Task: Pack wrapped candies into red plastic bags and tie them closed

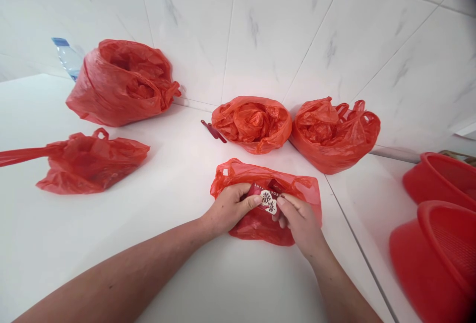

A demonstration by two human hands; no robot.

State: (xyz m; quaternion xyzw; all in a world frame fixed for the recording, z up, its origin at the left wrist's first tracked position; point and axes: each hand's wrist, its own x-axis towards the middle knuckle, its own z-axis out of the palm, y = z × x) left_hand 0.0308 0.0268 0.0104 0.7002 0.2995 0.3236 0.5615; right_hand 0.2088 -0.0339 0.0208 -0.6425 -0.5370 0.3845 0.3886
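Both hands hold a small dark red candy box [268, 203] with a white patch, black characters and partly covered lettering that ends in "SUGAR". My left hand [238, 203] grips its left side, thumb on the front face. On the right side, my right hand [297, 219] pinches it near a raised dark red flap [275, 185]; the lower fingers curl behind and are partly hidden. Beneath the box and hands, a red plastic bag [256, 231] lies spread on the white table [174, 228].
Against the tiled wall stand a bulky red bag [111, 85], a round open bag [253, 124] and another bag [334, 137]. Dark red strips [213, 131] lie beside the round one. A flatter bag [96, 161], a bottle [67, 57] and red baskets [416, 248] flank the work area.
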